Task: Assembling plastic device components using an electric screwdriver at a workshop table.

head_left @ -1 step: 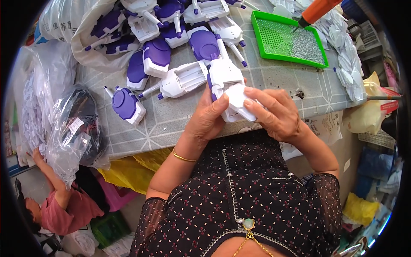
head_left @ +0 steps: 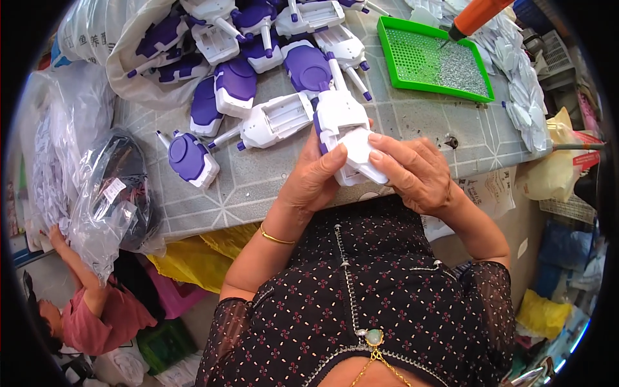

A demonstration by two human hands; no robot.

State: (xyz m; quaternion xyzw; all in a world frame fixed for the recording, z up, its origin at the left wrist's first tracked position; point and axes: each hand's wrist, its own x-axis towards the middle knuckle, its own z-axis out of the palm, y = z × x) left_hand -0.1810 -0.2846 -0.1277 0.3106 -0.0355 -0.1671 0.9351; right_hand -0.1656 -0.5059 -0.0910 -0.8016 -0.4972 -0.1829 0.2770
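My left hand point(head_left: 314, 174) grips a white-and-purple plastic casing point(head_left: 340, 108) with a stubby antenna-like rod, close to the table's near edge. Over its open recess lies a small white plastic cover point(head_left: 362, 149), partly hidden by fingers. My right hand point(head_left: 416, 171) has its fingers closed on this cover, and my left thumb presses its other side. Just left of the casing is a similar white casing point(head_left: 276, 120) with an open battery compartment facing up. Farther left lies another casing point(head_left: 188, 158), purple side up.
More casings point(head_left: 237, 84) are heaped at the far left, some spilling from a white sack point(head_left: 122, 71). A green tray point(head_left: 394, 80) holds small metal screws point(head_left: 461, 69). Over it hangs an orange screwdriver point(head_left: 478, 18). White plastic pieces point(head_left: 516, 97) pile up at right. Another person point(head_left: 103, 309) is at lower left.
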